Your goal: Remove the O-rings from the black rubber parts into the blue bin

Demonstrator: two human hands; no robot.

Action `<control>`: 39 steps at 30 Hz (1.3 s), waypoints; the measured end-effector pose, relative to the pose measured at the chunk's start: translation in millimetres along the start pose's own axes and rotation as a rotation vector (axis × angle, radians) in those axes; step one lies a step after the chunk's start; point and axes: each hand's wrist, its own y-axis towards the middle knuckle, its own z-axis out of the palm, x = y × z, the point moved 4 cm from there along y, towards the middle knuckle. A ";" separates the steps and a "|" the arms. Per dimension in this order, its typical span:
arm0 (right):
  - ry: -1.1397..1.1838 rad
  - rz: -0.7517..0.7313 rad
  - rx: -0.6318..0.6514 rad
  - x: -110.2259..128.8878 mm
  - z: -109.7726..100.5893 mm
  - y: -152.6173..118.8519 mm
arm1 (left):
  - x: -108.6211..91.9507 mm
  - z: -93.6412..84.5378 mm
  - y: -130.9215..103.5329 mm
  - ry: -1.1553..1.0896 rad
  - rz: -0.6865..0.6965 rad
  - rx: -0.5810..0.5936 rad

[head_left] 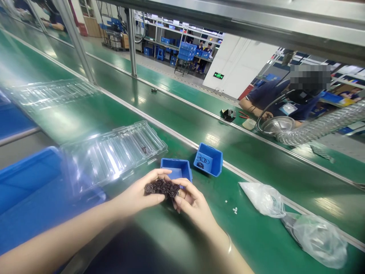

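A clump of small dark ridged parts [162, 187] is held between both hands above the green work surface. My left hand [145, 190] is closed round its left end, with the thumb in front. At the right end, my right hand [189, 198] grips the clump with thumb and fingers. Just behind the hands is a blue bin [176, 167], partly covered by the fingers. To its right stands another blue bin [209, 160] with black rings inside.
Clear plastic trays [116, 156] lie at the left, near a large blue crate [28, 190]. Plastic bags [265, 198] and small white pieces [235, 210] rest at the right. Metal rails [176, 97] cross behind. A person [299, 91] sits opposite beside a clear hose [322, 121].
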 end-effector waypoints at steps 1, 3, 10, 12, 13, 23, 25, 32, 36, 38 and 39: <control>0.044 0.059 -0.008 -1.5 -0.2 -0.6 | 0.0 1.4 -0.3 -0.126 -0.078 -0.003; 0.139 0.165 -0.038 -4.5 -0.2 -1.6 | 0.0 4.1 -1.1 -0.319 -0.232 -0.027; 0.423 0.415 -0.099 -13.6 0.8 -3.0 | -2.4 8.9 -2.3 -0.442 -0.469 0.072; 0.450 0.500 -0.117 -17.9 -1.1 -5.0 | -1.7 9.6 -2.9 -0.469 -0.489 0.112; 0.455 0.539 -0.124 -20.0 -2.1 -6.1 | -1.1 9.7 -3.1 -0.477 -0.493 0.120; 0.437 0.536 -0.096 -24.9 -4.5 -10.0 | 1.4 14.1 -4.5 -0.441 -0.484 0.105; 0.431 0.529 -0.098 -24.3 -5.0 -11.2 | 0.8 14.8 -4.8 -0.425 -0.470 0.105; 0.467 0.582 -0.070 -22.1 -4.4 -14.1 | 5.4 15.4 -2.9 -0.442 -0.544 0.092; 0.476 0.595 -0.048 -23.4 -3.6 -13.8 | 6.5 16.2 -2.4 -0.437 -0.572 0.095; 0.480 0.598 -0.037 -24.2 -3.3 -13.9 | 6.9 16.3 -2.7 -0.438 -0.580 0.093; 0.482 0.598 -0.034 -24.4 -3.2 -14.1 | 7.2 16.2 -2.8 -0.439 -0.582 0.091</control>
